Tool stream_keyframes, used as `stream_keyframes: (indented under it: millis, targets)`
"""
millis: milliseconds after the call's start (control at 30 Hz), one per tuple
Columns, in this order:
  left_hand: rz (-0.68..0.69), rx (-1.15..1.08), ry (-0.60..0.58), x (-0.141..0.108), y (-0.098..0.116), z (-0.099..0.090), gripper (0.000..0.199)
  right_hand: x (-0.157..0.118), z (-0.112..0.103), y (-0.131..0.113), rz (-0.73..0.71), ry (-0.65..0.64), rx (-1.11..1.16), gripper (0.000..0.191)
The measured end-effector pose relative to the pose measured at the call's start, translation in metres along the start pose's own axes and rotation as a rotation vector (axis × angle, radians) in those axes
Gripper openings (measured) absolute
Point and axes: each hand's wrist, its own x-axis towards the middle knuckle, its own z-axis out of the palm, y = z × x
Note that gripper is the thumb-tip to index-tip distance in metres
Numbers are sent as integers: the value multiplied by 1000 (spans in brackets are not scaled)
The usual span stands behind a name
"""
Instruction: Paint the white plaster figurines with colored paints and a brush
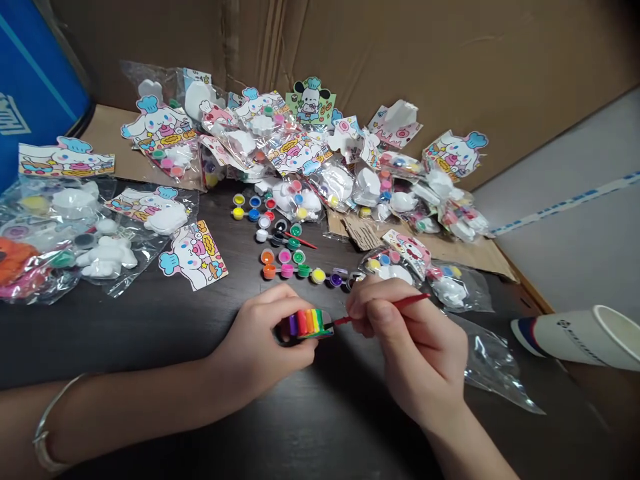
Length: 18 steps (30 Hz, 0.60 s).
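Observation:
My left hand (270, 333) is closed around a small figure (309, 323) with purple, red, orange, yellow and green stripes. Between the thumb and fingers of my right hand (407, 333) is a thin red paintbrush (414, 300). Its dark tip touches or nearly touches the green end of the figure. Just beyond my hands stand small open paint pots in rows, among them an orange pot (269, 270), a pink pot (287, 269) and a purple pot (336, 280). The underside of the figure is hidden by my left fingers.
Plastic packets with white figures (107, 257) lie at the left, and more are heaped at the back. A second brush (300, 240) rests among the farther pots. A paper cup (575, 337) lies tilted at the right, near an empty clear bag (500, 367).

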Motion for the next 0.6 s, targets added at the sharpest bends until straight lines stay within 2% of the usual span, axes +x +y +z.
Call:
stream_keyframes:
  millis: [600]
  targets:
    - [19, 7, 9, 0, 1, 0, 13, -1, 2, 2, -70, -57, -31, 18]
